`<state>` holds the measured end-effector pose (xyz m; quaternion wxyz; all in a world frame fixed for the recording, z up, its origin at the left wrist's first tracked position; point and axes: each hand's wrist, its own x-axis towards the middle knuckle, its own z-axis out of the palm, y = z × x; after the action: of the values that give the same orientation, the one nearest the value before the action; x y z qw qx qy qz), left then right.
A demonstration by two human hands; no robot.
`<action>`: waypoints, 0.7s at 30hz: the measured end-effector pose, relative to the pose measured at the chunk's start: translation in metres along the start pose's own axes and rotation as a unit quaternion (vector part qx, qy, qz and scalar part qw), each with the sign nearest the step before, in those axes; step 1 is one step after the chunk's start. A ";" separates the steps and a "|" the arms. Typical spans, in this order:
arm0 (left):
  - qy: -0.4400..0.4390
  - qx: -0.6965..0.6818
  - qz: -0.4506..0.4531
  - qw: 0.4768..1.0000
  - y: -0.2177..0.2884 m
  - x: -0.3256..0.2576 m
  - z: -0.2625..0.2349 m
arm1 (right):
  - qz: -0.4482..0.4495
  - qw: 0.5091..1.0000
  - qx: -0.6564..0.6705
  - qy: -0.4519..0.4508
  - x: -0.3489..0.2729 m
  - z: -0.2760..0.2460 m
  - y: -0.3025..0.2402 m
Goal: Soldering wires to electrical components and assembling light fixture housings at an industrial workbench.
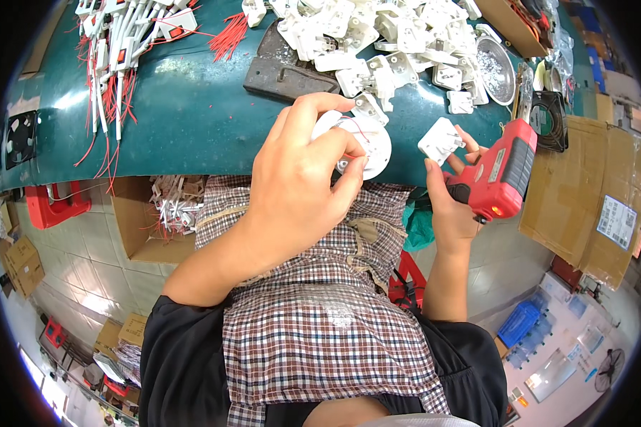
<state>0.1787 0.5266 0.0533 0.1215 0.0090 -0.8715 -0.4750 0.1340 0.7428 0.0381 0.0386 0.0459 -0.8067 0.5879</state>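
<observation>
My left hand (292, 174) is closed at the table's front edge, thumb and fingertips pinching at a round white plastic housing (379, 148). A thin red wire runs over that housing beside the fingers. The hand covers much of the housing's left side. To the right, my right hand (450, 206) holds a white square plug part (440, 139) with metal pins between thumb and fingertips. The same hand also grips a red and black cordless screwdriver (511, 167), with a small orange light lit on its end.
A heap of white plug parts (406, 35) lies behind the hands, beside a dark metal block (285, 75) and a metal dish (495, 71). White cords with red switches (124, 53) lie at the left. A cardboard box (584, 192) stands right; another box (139, 228) is below the table.
</observation>
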 end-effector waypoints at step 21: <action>0.077 -0.110 0.040 0.990 0.002 0.003 -0.021 | -0.145 0.975 -0.138 -0.100 -0.012 0.010 -0.013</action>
<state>0.1803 0.5102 0.0664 0.2078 -0.0031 -0.8017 -0.5605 0.1477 0.7295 0.0461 0.0485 0.2150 -0.8644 0.4519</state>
